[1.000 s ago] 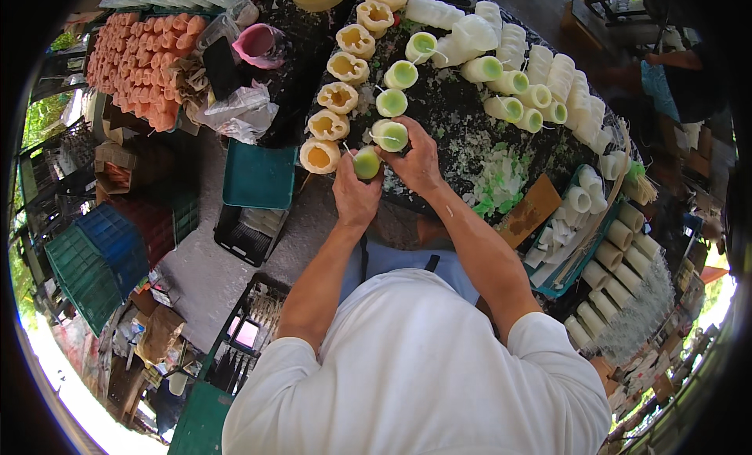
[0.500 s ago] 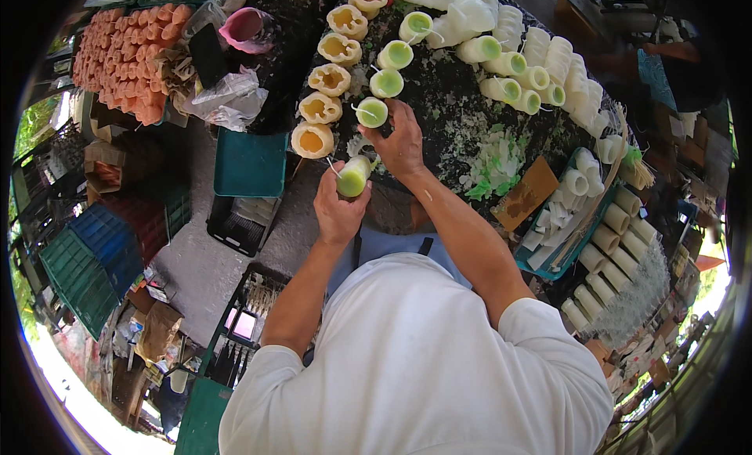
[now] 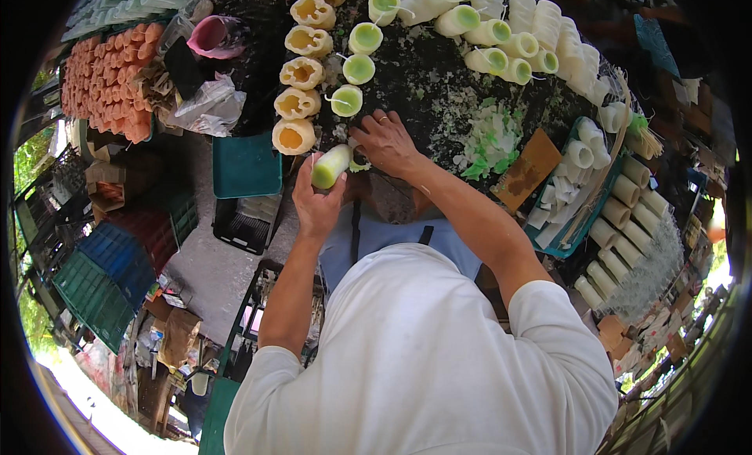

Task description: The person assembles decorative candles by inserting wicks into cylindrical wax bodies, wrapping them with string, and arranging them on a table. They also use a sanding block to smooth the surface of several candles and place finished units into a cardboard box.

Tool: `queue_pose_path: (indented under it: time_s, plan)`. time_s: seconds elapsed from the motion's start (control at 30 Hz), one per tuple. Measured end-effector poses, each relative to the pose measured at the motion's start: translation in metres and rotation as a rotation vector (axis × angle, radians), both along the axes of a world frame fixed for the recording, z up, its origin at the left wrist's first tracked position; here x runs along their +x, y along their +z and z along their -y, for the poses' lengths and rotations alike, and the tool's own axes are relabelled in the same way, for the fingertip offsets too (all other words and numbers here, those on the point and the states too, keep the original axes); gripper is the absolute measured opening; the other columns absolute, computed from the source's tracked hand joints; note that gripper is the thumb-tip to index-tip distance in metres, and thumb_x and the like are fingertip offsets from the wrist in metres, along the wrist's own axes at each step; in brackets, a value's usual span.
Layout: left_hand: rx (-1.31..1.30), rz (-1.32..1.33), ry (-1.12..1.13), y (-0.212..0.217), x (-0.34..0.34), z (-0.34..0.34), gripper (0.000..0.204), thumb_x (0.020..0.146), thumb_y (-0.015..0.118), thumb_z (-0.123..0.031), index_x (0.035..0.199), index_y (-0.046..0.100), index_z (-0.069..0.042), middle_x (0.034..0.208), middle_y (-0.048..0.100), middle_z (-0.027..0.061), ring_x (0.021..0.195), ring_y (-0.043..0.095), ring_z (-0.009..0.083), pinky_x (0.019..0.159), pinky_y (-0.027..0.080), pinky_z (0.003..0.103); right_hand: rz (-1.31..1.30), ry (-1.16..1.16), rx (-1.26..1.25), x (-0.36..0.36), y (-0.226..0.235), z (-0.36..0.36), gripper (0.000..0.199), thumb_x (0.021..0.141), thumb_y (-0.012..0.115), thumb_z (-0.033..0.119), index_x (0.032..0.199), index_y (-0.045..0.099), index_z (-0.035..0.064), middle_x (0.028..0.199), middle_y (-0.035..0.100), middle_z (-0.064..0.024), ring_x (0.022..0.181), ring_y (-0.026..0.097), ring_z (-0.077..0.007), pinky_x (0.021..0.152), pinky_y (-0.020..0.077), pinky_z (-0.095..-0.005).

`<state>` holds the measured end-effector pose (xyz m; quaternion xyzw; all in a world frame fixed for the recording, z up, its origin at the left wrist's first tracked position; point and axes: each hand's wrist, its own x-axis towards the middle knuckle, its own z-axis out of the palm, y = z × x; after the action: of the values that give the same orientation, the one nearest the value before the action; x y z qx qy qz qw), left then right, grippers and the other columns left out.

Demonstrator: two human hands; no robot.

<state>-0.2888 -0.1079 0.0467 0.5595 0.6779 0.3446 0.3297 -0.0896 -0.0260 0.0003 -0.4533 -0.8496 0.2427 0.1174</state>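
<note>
My left hand point(image 3: 317, 200) is wrapped around a pale candle point(image 3: 330, 167) with a green end, tilted near the table's front edge. A white wick shows beside it. Close by on the right, my right hand point(image 3: 386, 144) rests low over the dark, wax-spattered tabletop point(image 3: 427, 79), its fingers bent together. Some pale, rounded material point(image 3: 358, 159) shows by its thumb; what the fingers hold, if anything, is hidden. Just beyond stands a green-topped candle point(image 3: 346, 100) with a wick, nearest in a row of similar ones. A hollow yellowish wax shell point(image 3: 294, 137) stands left of my left hand.
More wax shells point(image 3: 298, 103) line the table's left side. White candles with green ends point(image 3: 491, 61) lie at the far right. Green and white wax scraps point(image 3: 492, 142), a brown board point(image 3: 528, 170) and a teal tray point(image 3: 558, 250) are to the right. A teal bin point(image 3: 247, 167) stands left.
My right hand has left the nearest standing candle and come down toward the table's front edge, beside the held candle. My left hand still grips that candle. The whole view has shifted slightly.
</note>
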Motion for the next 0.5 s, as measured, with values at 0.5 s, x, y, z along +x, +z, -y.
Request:
queue_pose_path:
  time_s: [0.5]
  plan:
    - [-0.062,0.118,0.033,-0.013,0.034,-0.016,0.056,0.083,0.086,-0.014,0.129,0.06,0.003,0.118,0.072,0.0203,0.103,0.072,0.0292,0.093,0.056,0.038,-0.209,-0.224,-0.241,0.044,-0.008,0.033,0.024,0.09,0.071,0.013,0.113,0.068,0.0113,0.095,0.064,-0.0107,0.08,0.07,-0.0343,0.069,0.0576,-0.0453]
